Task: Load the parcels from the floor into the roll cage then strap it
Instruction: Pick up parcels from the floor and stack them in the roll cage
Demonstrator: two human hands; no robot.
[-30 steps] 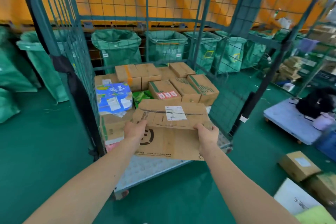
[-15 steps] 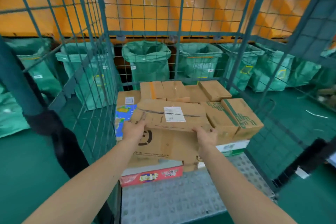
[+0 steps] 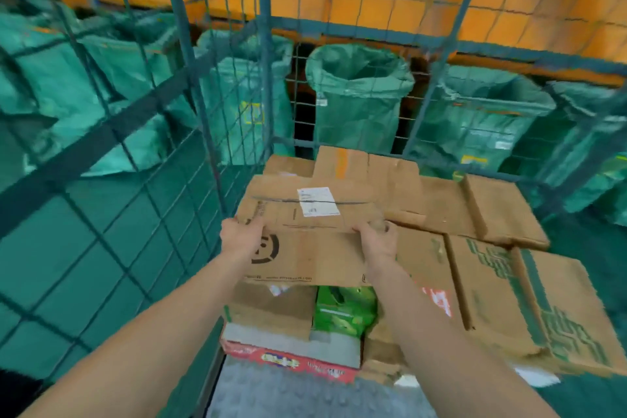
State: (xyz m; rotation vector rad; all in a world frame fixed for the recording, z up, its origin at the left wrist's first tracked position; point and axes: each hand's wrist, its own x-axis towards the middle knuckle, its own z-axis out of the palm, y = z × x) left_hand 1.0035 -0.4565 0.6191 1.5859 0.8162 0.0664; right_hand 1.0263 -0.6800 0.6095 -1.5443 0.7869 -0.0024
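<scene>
I hold a brown cardboard parcel (image 3: pixel 312 248) with a white label and a black round logo inside the green wire roll cage (image 3: pixel 190 85). My left hand (image 3: pixel 241 237) grips its near left top edge. My right hand (image 3: pixel 375 241) grips its near right top edge. The parcel hangs over the stacked boxes at the cage's left side, above a green packet (image 3: pixel 344 310) and a brown box (image 3: pixel 271 310). Whether its far end rests on the stack is hidden.
Brown boxes (image 3: pixel 502 292) with green print fill the cage's right side, more cartons (image 3: pixel 441 200) lie behind. A red-edged flat box (image 3: pixel 288 358) sits lowest at the front. The grey cage floor (image 3: pixel 288 397) shows near me. Green sacks (image 3: pixel 356 95) stand beyond the mesh.
I have stepped closer and carried the parcel forward, deeper into the cage and over the stack. Both hands keep the same grip on its near edge.
</scene>
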